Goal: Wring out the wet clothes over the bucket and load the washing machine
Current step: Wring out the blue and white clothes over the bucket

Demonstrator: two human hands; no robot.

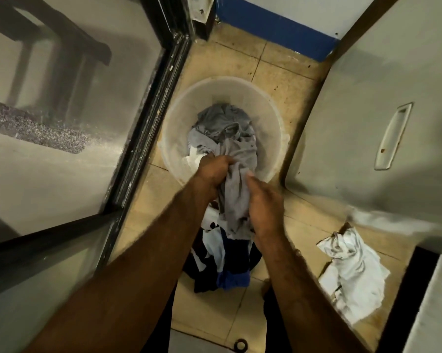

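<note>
A translucent white bucket point(179, 118) stands on the tiled floor, holding a heap of wet grey clothes point(218, 121). Both my hands hold one grey garment point(236, 197) at the bucket's near rim. My left hand point(213, 171) grips its upper part, fingers curled into the cloth. My right hand point(264, 205) clasps its lower part from the right. Below the hands a pile of dark blue and white clothes point(222, 263) lies on the floor. The grey washing machine point(393, 110) stands to the right, its side with a recessed handle facing me.
A crumpled white cloth point(352, 271) lies on the floor at the right, beside the machine. A black-framed glass door point(148, 110) runs along the left. A blue-skirted wall point(278, 34) closes the far end. A small round floor drain point(240, 345) is near my feet.
</note>
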